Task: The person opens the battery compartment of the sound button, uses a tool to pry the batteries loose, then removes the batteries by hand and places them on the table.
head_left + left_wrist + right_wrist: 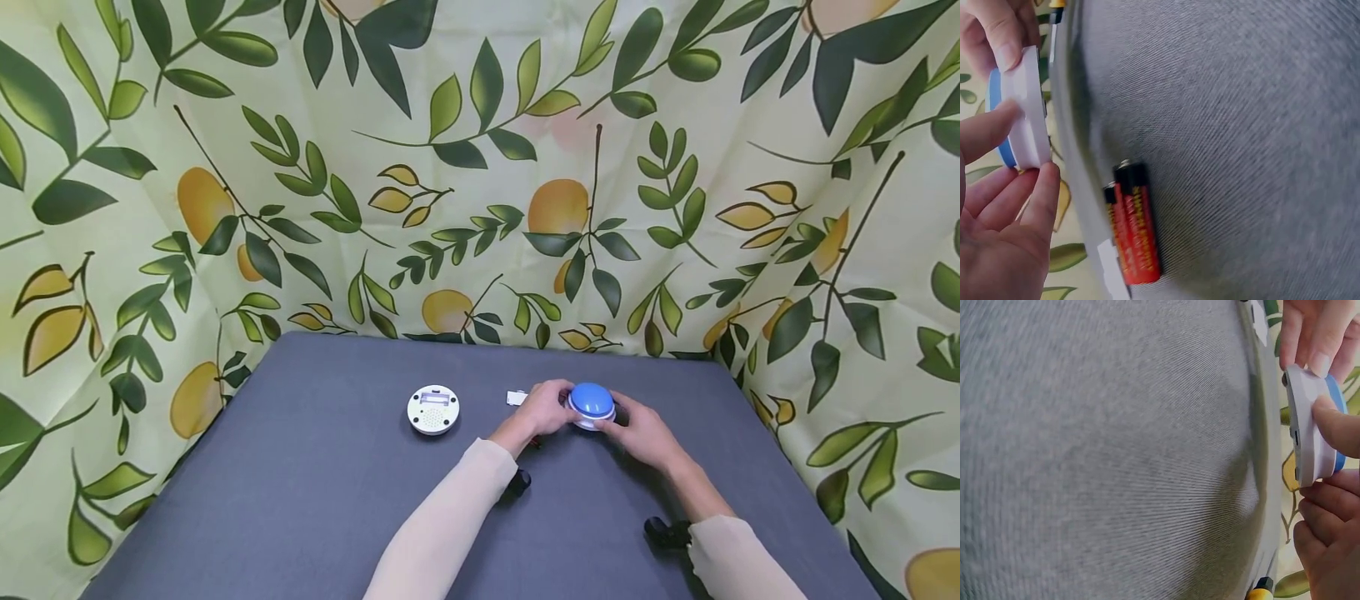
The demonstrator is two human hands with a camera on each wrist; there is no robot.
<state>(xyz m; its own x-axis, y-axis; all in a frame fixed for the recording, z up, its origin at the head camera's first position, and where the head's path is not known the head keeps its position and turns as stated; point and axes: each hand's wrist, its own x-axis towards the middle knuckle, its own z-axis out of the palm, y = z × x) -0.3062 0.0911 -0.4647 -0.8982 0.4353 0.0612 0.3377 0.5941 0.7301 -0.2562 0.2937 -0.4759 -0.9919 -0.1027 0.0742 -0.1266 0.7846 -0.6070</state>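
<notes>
A round push button (592, 402) with a blue dome on a white base is held above the table between both hands. My left hand (543, 408) grips one side of the base, with the thumb on its rim, as the left wrist view shows. From the opposite side, my right hand (641, 432) grips the same base between thumb and fingers. The base's underside faces the table, and small dark feet show at its edge in the right wrist view. Red and black batteries (1135, 225) lie side by side below my left hand, beside a small white piece (516, 397).
A second round white device (433, 410) lies upside down to the left, its battery compartment uncovered. A screwdriver (1261, 591) with a yellow and black handle appears at the right wrist view's lower edge. Leaf-patterned cloth (480, 183) stands behind the grey table (315, 500).
</notes>
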